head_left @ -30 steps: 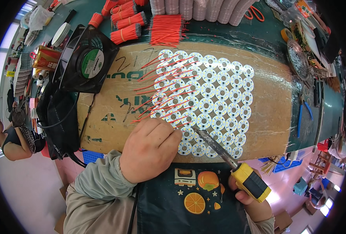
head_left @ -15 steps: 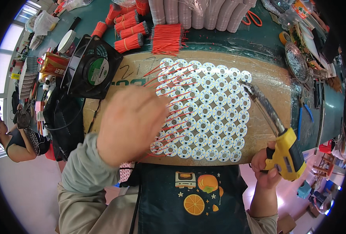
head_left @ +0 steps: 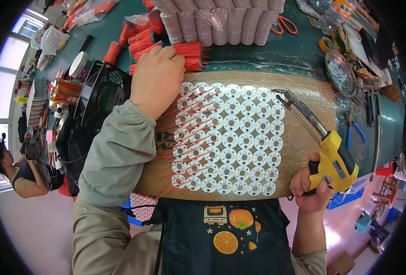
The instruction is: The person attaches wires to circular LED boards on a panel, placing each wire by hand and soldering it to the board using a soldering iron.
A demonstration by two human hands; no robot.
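Observation:
My left hand (head_left: 159, 75) is closed over a pile of loose red wires (head_left: 191, 55) at the far edge of the board; its fingertips are hidden among them. In my right hand (head_left: 310, 188) is a yellow soldering gun (head_left: 333, 160), gripped by its handle. The gun's metal tip points up and left, just above the far right corner of a grid of round white LED boards (head_left: 230, 123). Thin red wires (head_left: 166, 142) lie across the grid's left columns and stick out past its left side.
The grid lies on a brown board (head_left: 310, 110). A black fan (head_left: 104, 91) stands at the left. Behind are stacked discs (head_left: 216, 27), bundled red wires (head_left: 113, 52) and red-handled scissors (head_left: 285, 25). A metal dish (head_left: 340, 73) and blue-handled pliers (head_left: 356, 130) lie right. Another person (head_left: 33, 169) sits far left.
My left hand has moved from above the grid's left side, away from me, to the loose red wires. The view has shifted slightly; my right hand still holds the soldering gun.

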